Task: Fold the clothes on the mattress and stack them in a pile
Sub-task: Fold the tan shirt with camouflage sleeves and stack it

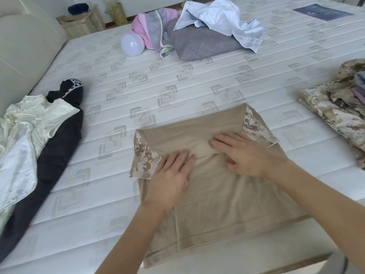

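A: Right, where is the shirt?
B: The tan shirt (215,186) with camouflage sleeves lies flat on the near edge of the mattress (177,91), its sleeves folded in across the body and its hem towards the person.
A: And the hands?
B: Both are flat on it, fingers straight and spread, gripping nothing. The left hand (171,175) presses beside the left camouflage sleeve; the right hand (241,153) presses the middle fold, fingertips pointing left.
A: What lies around it?
B: To the left, well apart, a dark garment (59,147) stretches along the mattress with a cream lace top (25,133) lying over it. At the right edge sits a heap of camouflage clothing (335,115) with paler folded pieces on top. Farther back a grey pillow (199,44) carries a crumpled pale blue shirt (219,20); a pink and grey garment (152,28) is bunched against it, and a white bulb (132,44) rests just beside that.
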